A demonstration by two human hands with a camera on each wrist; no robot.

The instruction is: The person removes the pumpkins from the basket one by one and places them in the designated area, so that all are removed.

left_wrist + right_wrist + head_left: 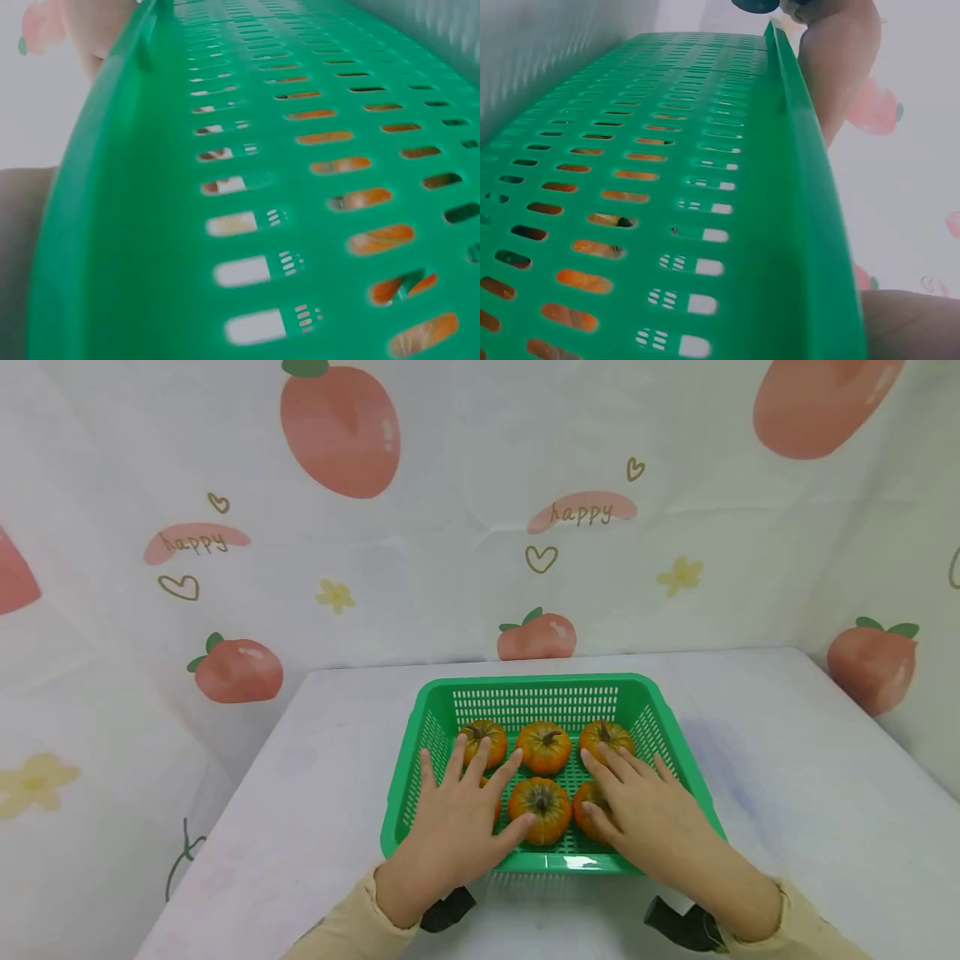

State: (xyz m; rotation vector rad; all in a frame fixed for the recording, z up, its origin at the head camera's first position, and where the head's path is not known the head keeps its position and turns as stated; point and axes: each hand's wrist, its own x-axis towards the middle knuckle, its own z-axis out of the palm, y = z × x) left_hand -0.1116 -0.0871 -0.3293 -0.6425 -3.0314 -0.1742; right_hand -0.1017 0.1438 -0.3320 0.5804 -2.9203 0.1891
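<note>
A green plastic basket [540, 862] holds several small orange pumpkins in two rows. My left hand [453, 822] reaches in over the near left side, fingers spread wide, mostly covering the front left pumpkin [497, 810]; its thumb overlaps the front middle pumpkin [542, 814]. On the right, my right hand [656, 814] spreads its fingers over the front right pumpkin [588, 827], with fingertips at the back right pumpkin [603, 733]. Neither hand grips anything. Between the hands sits the back middle pumpkin [543, 748]. Both wrist views face the slotted basket wall [165, 225], orange showing through its slots.
The basket stands on a pale table [315, 793]. Behind it hangs a white cloth [435, 568] printed with peaches, hearts and flowers. Black straps [448, 910] are on both wrists below the tan sleeves [360, 920]. A thin dark cord [182, 852] shows at left.
</note>
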